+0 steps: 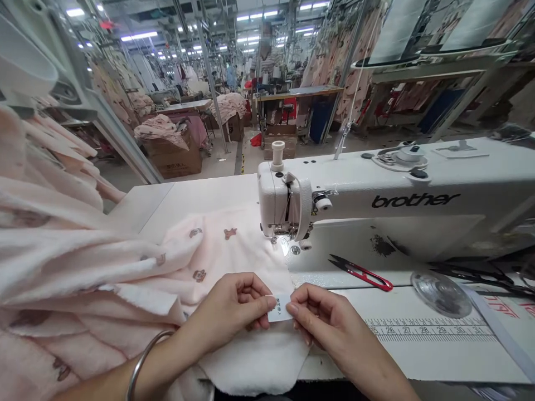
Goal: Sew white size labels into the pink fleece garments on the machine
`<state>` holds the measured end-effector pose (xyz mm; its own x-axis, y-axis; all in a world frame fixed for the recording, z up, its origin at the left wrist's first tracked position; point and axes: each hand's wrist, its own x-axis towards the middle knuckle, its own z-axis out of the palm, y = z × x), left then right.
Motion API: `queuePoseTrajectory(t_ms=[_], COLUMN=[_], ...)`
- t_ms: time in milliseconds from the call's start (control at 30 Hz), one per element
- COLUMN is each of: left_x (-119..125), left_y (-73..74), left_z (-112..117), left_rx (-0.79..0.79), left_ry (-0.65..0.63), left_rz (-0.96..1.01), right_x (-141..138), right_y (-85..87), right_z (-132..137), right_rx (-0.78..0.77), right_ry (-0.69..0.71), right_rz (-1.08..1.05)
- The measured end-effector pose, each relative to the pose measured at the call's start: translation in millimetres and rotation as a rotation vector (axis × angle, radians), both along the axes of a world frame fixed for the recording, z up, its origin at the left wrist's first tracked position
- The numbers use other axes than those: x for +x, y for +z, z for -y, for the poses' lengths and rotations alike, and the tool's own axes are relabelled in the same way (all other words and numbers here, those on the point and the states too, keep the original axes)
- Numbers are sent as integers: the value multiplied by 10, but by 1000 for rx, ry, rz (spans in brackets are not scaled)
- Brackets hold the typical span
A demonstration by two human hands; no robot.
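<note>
Between both hands is a small white label (281, 309) with dark printed characters. My left hand (240, 303), with a metal bangle on its wrist, pinches the label's left end between thumb and fingers. At its right end, the thumb and forefinger of my right hand (324, 314) are closed on it. Below and behind the label lies pale pink fleece fabric (238, 256) printed with small brown bears. The fabric's upper right part reaches the needle area of a white sewing machine (288, 206). Its white underside shows at the table's front edge.
Red-handled thread snips (363, 273) lie on the machine bed, right of the needle. Beyond them are a clear round disc (441, 292), black scissors (489, 275) and a printed ruler strip (426, 329). More pink fabric is heaped at left. A person (264, 61) stands far back.
</note>
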<state>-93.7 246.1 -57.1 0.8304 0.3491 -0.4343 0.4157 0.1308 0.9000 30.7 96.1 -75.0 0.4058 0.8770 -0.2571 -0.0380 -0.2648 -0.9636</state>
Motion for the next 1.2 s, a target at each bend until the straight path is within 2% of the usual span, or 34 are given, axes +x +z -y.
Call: queuePoseTrajectory(t_ms=[100,167,233,333,433,533,600,767,1000,1200], left_x=[108,241,393,557,601,592,589,599,601,576], left_y=[136,148,49,-232,-461,-547,-560,-563,-555,-569], left_z=[-121,-217,-303,-389,-415,-403,-387,-356,-348,-339], left_rx=[279,500,588,531,418,309,296,438,437,444], left_ry=[49,56,36,28,32,31,42,65,73,56], left_rz=[-8,-18,-50,-79,-89,-88,-73,-71,-88,-70], right_x=[54,87,100,92,99,143,175,190,169,182], right_y=[-192,-370,-535,-687,-728,-716,-706,-729,-737,-730], right_z=[59,66,30,-66,-130,-142,-140,-147,-141,-146], right_rx=[47,124,198,204,196,228,230,207,172,190], right_ry=[-118,-177,-167,-114,-104,-159,-182,-167,-112,-144], right_rz=[376,712,1031,1308,1319,1300,1313,1348,1356,1357])
